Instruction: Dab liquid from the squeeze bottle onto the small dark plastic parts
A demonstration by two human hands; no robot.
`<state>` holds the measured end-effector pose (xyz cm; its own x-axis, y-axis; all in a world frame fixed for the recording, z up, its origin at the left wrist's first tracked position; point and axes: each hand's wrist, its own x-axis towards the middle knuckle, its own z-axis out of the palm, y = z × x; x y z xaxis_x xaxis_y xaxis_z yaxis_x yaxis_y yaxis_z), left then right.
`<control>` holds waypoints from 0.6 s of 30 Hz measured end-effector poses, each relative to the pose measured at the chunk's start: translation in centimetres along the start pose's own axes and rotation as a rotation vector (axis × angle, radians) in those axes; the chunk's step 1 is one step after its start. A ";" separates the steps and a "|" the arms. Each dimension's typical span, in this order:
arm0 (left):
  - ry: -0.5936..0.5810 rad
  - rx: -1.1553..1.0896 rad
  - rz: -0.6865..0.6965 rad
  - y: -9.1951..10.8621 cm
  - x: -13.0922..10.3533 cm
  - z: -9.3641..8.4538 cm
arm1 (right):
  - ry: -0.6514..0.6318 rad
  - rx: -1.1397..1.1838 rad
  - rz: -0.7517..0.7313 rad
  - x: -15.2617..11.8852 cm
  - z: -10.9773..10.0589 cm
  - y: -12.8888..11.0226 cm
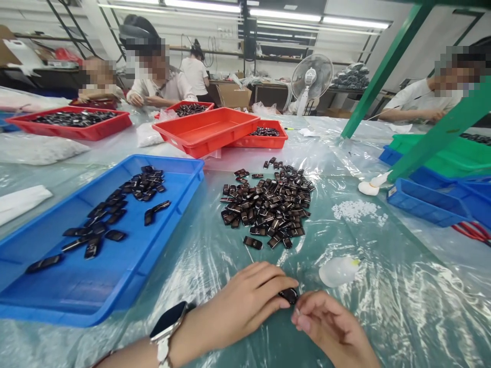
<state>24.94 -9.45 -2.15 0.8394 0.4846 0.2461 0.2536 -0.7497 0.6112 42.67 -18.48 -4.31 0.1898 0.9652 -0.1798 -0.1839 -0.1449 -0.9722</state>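
Note:
Between the thumb and fingers of my left hand (256,296) is a small glossy black plastic piece (288,295), shaped like a toy car body and held low over the table. Close against its right end, my right hand (332,324) is closed in a pinch on a tiny pale piece (297,311), partly hidden by the fingertips. A heap of similar black pieces (268,202) lies beyond my hands. Farther right are a scatter of tiny white pieces (358,211) and a small translucent white bottle (339,271) lying on its side.
A blue tray (126,276) with several black pieces stands at left. Red trays (207,130) sit behind the heap. Blue bins (427,202), a green tray (441,153), red-handled pliers (473,232) and a slanting green post (387,66) are at right. Other people sit across the table.

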 end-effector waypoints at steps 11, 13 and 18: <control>-0.004 -0.028 0.073 0.2 0.0 -0.2 | -0.159 0.323 0.162 0.9 -0.1 -0.2; -0.003 -0.005 0.092 0.3 0.0 -0.3 | -0.175 0.350 0.151 1.0 -0.1 0.1; 0.032 0.103 0.160 1.2 -0.1 -0.1 | -0.143 0.347 0.089 1.1 1.0 0.8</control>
<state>25.12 -10.37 -1.39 0.8576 0.3688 0.3586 0.1677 -0.8595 0.4829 41.74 -17.34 -5.11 0.0261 0.9764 -0.2143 -0.5137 -0.1708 -0.8408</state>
